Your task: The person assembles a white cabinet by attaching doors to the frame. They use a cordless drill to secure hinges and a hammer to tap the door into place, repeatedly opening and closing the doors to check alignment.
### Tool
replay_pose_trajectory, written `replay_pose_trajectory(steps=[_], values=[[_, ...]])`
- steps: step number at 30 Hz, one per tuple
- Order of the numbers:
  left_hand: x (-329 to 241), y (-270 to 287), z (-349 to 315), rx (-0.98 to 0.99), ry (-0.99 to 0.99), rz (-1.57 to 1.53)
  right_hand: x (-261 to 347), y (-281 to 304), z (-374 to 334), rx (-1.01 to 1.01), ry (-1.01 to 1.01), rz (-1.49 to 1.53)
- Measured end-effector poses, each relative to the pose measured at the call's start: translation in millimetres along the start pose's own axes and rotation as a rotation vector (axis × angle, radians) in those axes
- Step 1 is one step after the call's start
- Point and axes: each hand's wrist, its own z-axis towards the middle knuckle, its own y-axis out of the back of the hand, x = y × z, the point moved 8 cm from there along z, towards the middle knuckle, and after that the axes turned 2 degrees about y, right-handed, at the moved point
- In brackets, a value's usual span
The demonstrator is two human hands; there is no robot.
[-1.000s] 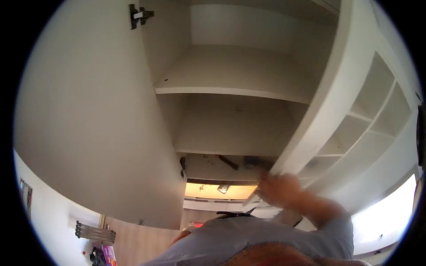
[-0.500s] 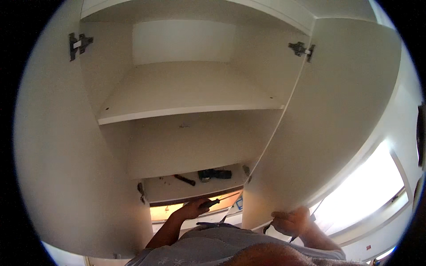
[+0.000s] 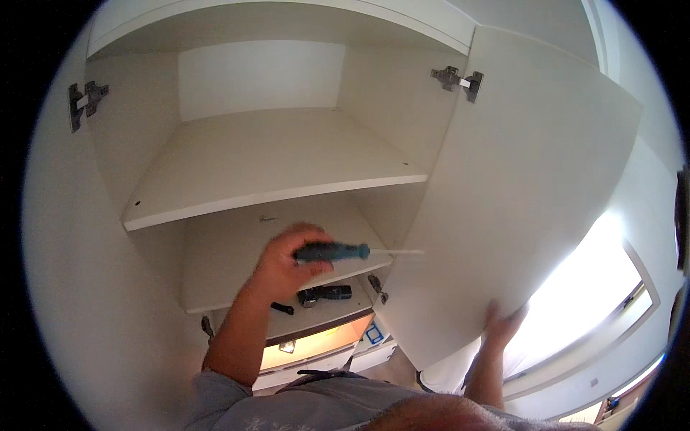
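Note:
My left hand (image 3: 284, 262) is wrapped round the teal and dark handle of a screwdriver (image 3: 334, 251). It is raised in front of the lower part of the open cabinet. The thin shaft, slightly blurred, points right toward the inner face of the right cabinet door (image 3: 517, 165). At that door's lower outer edge, my right hand (image 3: 501, 327) grips the panel, with fingers on the near side; the rest of its hold is hidden. Dark metal hinges (image 3: 458, 80) join the door to the cabinet's side, and a lower hinge (image 3: 377, 287) sits near the bottom shelf.
A shelf (image 3: 280, 161) spans the cabinet. On the bottom board lie a black power tool (image 3: 325, 294) and a dark handle-like object (image 3: 282, 308). The left door (image 3: 79, 273) stands open. Below is a lit compartment (image 3: 316, 345); a bright window (image 3: 596, 302) is at right.
My left hand has lifted the screwdriver from low near my body up before the cabinet. My right hand has moved up to the right door's edge. The view has shifted.

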Motion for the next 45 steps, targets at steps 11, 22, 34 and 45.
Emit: replay_pose_trajectory(steps=[11, 22, 34, 45], values=[[-78.5, 68.5, 109.7, -0.41, -0.172, 0.053, 6.5, -3.9, 7.6, 0.001, -0.059, 0.022], [-96.6, 66.9, 239.1, -0.495, -0.345, 0.214, 7.5, -7.4, 6.7, 0.029, -0.09, 0.104], [-82.4, 63.6, 258.6, -0.535, -0.374, 0.194, -1.1, -6.0, 6.2, 0.019, -0.039, 0.141], [-83.0, 61.7, 260.4, -0.538, -0.354, 0.218, -5.9, -2.8, 6.4, 0.005, 0.024, 0.085]])
